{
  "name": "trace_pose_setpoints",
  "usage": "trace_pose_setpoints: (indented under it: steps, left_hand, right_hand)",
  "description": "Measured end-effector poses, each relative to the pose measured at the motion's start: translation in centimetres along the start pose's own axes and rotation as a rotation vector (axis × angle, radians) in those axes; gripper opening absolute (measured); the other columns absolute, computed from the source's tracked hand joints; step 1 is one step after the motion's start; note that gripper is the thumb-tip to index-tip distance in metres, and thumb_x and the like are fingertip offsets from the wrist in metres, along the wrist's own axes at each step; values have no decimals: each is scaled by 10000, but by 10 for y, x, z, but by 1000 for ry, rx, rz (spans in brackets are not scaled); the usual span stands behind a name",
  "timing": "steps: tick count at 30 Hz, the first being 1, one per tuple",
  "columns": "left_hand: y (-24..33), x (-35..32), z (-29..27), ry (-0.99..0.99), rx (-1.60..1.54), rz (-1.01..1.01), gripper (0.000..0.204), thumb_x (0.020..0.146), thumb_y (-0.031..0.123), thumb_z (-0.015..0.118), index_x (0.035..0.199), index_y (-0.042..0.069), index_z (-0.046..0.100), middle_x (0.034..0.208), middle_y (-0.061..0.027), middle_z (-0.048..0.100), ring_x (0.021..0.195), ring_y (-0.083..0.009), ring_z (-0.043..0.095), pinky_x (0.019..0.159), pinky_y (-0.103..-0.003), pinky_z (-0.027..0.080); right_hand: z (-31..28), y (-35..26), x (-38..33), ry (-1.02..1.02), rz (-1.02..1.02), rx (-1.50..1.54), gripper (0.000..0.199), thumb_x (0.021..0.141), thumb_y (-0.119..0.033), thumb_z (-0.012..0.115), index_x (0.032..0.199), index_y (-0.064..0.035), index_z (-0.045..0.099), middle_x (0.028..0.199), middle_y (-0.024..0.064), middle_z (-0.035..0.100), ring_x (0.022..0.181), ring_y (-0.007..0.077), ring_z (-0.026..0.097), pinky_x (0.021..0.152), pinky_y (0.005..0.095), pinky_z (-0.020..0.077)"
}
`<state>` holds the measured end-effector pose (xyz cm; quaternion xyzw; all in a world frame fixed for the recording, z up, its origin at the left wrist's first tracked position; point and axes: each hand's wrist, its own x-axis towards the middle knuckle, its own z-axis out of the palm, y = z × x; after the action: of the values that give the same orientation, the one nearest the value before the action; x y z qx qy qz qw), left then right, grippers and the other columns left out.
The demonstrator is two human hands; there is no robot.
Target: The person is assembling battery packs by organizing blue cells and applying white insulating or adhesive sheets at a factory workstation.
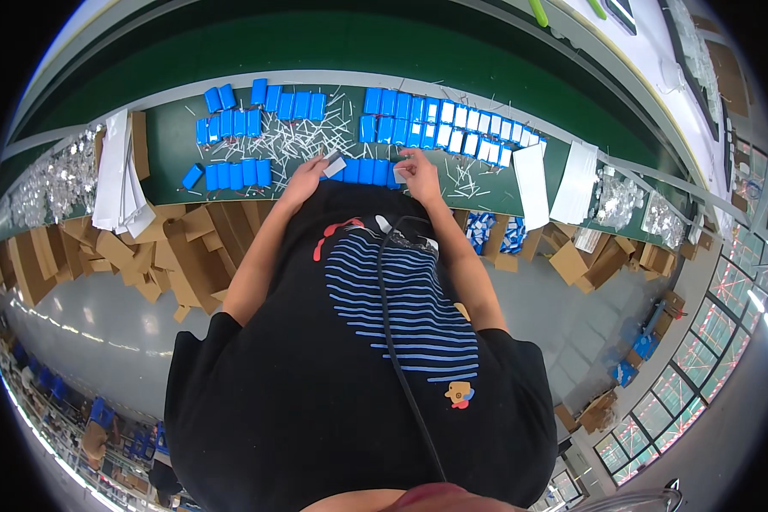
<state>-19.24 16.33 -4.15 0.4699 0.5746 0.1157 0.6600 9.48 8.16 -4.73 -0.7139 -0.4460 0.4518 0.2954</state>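
Observation:
At the bench's near edge my left hand (305,177) is closed on a small flat grey-and-white piece (335,165), which looks like a stack of labels. My right hand (421,177) pinches a small pale sheet (400,174), its exact kind unclear. Between the two hands stands a row of blue wrapped battery packs (365,171), partly hidden by my shirt. Whether the right fingers touch the pack at the row's end I cannot tell. Farther right, many packs in the back rows (461,115) carry white faces.
Loose white strips (303,136) litter the green bench (166,124). More blue packs (239,174) stand at left. White sheets (533,183) and clear-plastic-like small parts (619,196) lie to the right. Cardboard boxes (183,260) crowd beneath the near edge. A dark cable (392,341) hangs down my front.

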Motion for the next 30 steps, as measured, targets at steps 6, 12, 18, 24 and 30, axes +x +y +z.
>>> trace_pose_setpoints:
  steps: [6,12,18,24,30]
  left_hand:
    - [0,-7,-10,25,-5,53,554,982,330,529,1374,-61,511,1280,-144,610,1103,-229,575,991,-269,413]
    - [6,-21,-10,45,-26,11,543,972,345,501,1337,-54,543,1316,-146,609,1160,-270,561,1009,-292,401]
    - [-1,-26,-17,58,46,36,528,976,350,497,1317,-47,559,1306,-137,617,1164,-272,562,1011,-293,401]
    - [-8,-23,-19,59,91,49,518,979,366,494,1285,-42,581,1288,-119,626,1148,-258,562,1005,-291,401]
    - [34,-35,-13,-123,60,61,528,1005,363,483,1344,-36,553,1290,-116,610,1118,-210,562,1004,-273,399]
  right_hand:
    - [15,30,5,50,68,137,384,814,102,640,1152,-64,568,912,69,740,690,140,650,685,242,515]
    - [19,38,11,61,82,149,388,800,100,650,1135,-79,571,897,61,733,727,144,668,692,250,519]
    - [26,21,7,157,-29,-114,403,783,81,671,1128,-110,586,899,48,688,717,168,643,709,292,523]
    - [25,3,0,348,-371,-684,373,773,32,697,1099,-127,614,953,52,624,750,198,618,729,322,514]
    - [18,1,8,259,-372,-542,322,772,-16,718,1071,-117,651,1013,50,613,815,207,613,743,314,504]
